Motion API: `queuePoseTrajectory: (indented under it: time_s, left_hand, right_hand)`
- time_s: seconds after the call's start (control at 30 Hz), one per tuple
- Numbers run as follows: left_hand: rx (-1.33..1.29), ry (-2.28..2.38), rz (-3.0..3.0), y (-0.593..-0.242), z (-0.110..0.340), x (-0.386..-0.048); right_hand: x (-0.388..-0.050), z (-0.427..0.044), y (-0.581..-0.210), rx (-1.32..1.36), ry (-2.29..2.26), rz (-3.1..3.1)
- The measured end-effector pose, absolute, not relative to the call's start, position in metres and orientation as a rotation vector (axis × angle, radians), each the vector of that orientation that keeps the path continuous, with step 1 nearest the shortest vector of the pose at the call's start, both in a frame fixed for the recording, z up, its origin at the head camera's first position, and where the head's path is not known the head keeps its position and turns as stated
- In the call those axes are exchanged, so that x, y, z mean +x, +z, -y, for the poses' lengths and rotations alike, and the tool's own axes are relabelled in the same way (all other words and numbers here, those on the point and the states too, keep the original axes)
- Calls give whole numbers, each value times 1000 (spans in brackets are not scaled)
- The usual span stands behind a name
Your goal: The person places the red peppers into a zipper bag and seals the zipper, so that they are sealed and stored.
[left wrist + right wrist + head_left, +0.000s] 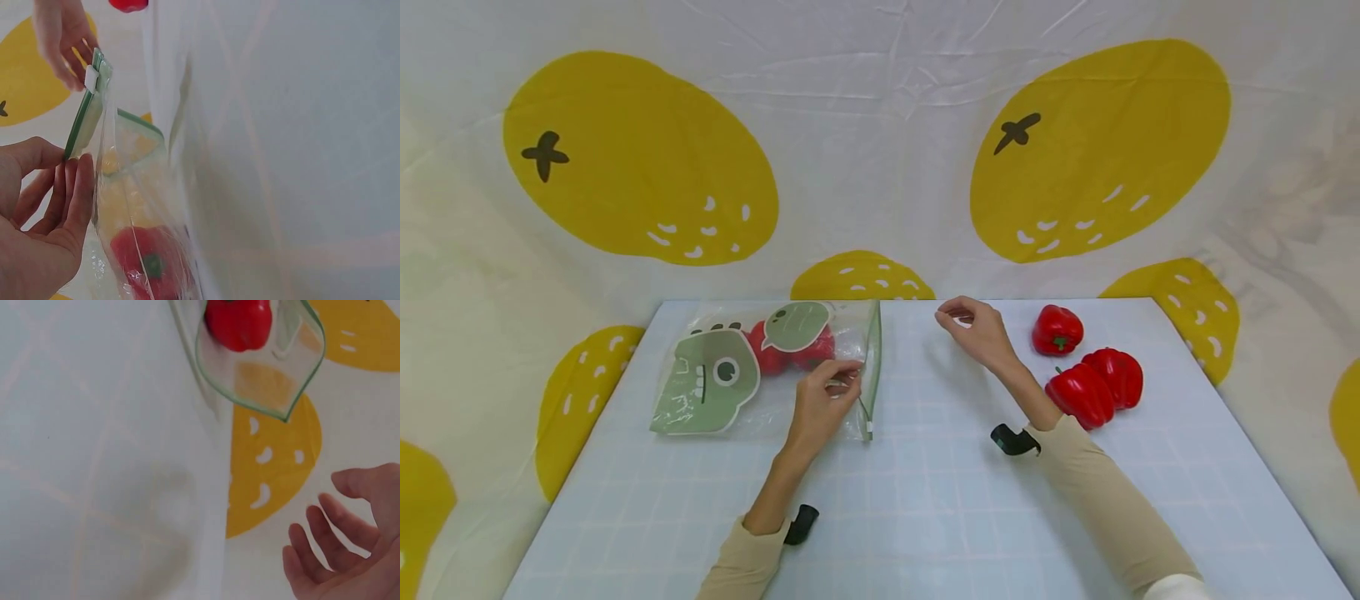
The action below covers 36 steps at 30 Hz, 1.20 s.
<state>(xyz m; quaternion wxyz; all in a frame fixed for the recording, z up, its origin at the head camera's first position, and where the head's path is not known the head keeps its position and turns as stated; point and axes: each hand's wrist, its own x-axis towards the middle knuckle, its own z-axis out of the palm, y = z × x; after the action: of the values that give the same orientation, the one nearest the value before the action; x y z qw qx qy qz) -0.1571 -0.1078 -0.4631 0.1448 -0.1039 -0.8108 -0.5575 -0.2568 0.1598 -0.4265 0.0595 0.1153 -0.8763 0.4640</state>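
A clear zip bag (700, 396) with a green monster print lies at the left of the table, its mouth facing right. Red bell peppers (769, 357) show through the plastic. My left hand (825, 404) pinches the green zip edge (78, 128) between thumb and fingertips; a white slider (91, 79) sits farther along it. From the right wrist view the bag's mouth (262, 408) gapes, with a pepper (240, 325) inside. To the right of the bag, my right hand (976, 333) hovers above the table with fingers loosely bent, holding nothing.
Right of my right hand, one red bell pepper (1057, 330) stands at the back. Two more peppers (1081, 396) lie against each other beside my right forearm. A white curtain (880, 167) with yellow fruit prints hangs behind the table (917, 517).
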Motion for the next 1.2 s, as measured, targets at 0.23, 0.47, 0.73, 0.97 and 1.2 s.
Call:
queuePoseTrajectory:
  time_s: [0.23,0.47,0.73,0.97,1.2]
  left_hand:
    - [-314,-1614,2323,-463,108,-156]
    - [-285,-1624,2346,-463,108,-156]
    - [-283,-1621,2348,-462,108,-156]
    - [-282,-1608,2355,-461,108,-156]
    - [-285,-1613,2353,-461,109,-156]
  right_hand:
    - [-257,-181,-422,261,1338,2666]
    - [-257,-203,-418,159,1230,2684]
    - [-252,-227,-413,10,1121,2716]
    - [-250,-245,-413,-50,962,2739]
    - [-247,-259,-414,-182,846,2820]
